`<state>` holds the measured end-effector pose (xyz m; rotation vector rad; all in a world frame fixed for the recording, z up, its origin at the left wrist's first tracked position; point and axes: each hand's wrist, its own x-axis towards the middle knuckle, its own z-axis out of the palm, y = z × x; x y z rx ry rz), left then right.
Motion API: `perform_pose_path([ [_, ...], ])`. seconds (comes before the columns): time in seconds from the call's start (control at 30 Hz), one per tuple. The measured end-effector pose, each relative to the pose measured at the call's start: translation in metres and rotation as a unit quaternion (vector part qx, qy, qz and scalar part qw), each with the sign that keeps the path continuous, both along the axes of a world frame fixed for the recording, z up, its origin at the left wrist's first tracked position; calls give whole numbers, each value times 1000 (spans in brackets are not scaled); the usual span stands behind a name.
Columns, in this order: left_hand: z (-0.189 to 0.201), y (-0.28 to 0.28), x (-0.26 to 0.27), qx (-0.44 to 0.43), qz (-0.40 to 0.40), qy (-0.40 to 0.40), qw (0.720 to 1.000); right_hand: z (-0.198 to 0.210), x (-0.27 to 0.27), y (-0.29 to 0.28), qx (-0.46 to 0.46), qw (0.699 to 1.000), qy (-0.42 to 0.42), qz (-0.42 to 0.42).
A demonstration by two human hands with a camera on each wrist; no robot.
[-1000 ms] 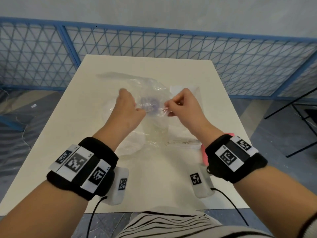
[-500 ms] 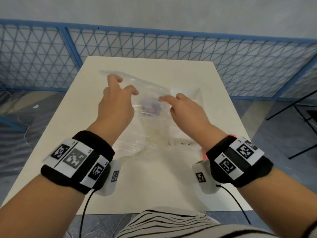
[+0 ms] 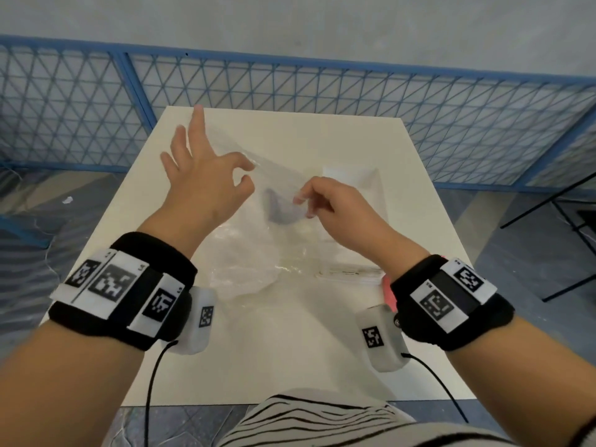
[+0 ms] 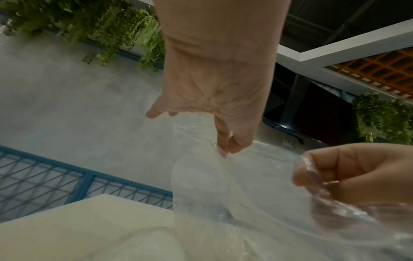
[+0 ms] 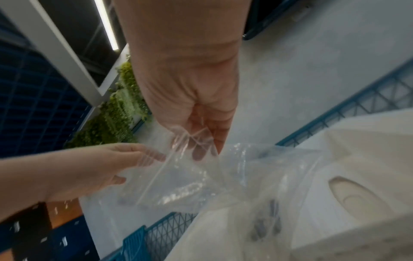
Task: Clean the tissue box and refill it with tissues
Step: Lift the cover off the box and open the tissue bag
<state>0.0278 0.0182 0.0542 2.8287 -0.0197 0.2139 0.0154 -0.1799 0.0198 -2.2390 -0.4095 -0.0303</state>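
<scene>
A clear plastic bag (image 3: 248, 262) with a dark printed mark hangs between my two hands above the white table (image 3: 290, 350). My left hand (image 3: 248, 173) pinches the bag's upper left edge between thumb and forefinger, its other fingers spread out. To its right, my right hand (image 3: 301, 204) pinches the opposite edge with curled fingers. The left wrist view shows the thumb and forefinger closed on the film (image 4: 223, 194). The right wrist view shows my fingertips (image 5: 201, 151) inside a fold of the bag (image 5: 201, 185). A white tissue box (image 3: 351, 175) with an oval opening (image 5: 357, 194) stands behind the bag at the right.
A flat white stack (image 3: 350, 275) lies on the table by my right wrist, with something pink (image 3: 388, 293) beside it. A blue mesh fence (image 3: 290, 85) runs behind the table's far edge. A black stand (image 3: 564, 237) is on the floor at the right.
Both hands have risen and moved apart, stretching the bag wider. My left hand went up and to the left and its outer fingers spread.
</scene>
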Motion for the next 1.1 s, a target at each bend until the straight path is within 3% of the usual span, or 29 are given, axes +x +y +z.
perform_pose_path([
  [0.07,3,6,5,31,14,24,999,5,1,-3,51,998,33,5],
  [0.13,7,13,9,-15,44,42,998,10,1,-3,77,995,61,21],
  [0.2,8,21,11,-139,64,66,986,13,-1,-1,159,981,106,30],
  [0.27,5,24,12,-308,60,94,945,14,-4,2,225,957,181,28],
  [0.3,2,23,12,-380,56,98,918,14,-7,3,206,957,202,26],
  [0.37,-1,19,11,-460,52,81,883,11,-11,3,69,976,205,26],
  [0.47,5,19,11,-549,74,57,831,-9,-7,-1,-105,988,105,-32],
  [0.53,12,24,12,-625,103,65,771,-30,2,-12,-143,983,74,-91],
  [0.6,17,22,11,-690,112,98,708,-41,4,-19,-163,972,127,-108],
  [0.63,16,20,9,-701,109,115,695,-43,3,-19,-172,967,162,-93],
  [0.67,16,16,8,-692,109,124,703,-42,1,-19,-185,962,187,-67],
  [0.7,14,12,8,-651,106,121,741,-37,-1,-16,-188,959,206,-38],
  [0.77,10,4,7,-488,56,98,865,-21,-5,-7,-118,976,181,6],
  [0.8,7,0,6,-396,9,83,914,-11,-5,0,-51,988,147,16],
  [0.83,5,-5,3,-320,-47,74,943,-2,-4,6,9,994,102,28],
  [0.93,3,-16,-4,-221,-165,90,957,23,2,21,29,997,30,65],
  [1.03,-3,-14,-10,-251,-177,87,948,26,11,22,-12,996,79,40],
  [1.1,-11,-4,-20,-218,-151,132,955,17,16,18,58,991,123,8],
])
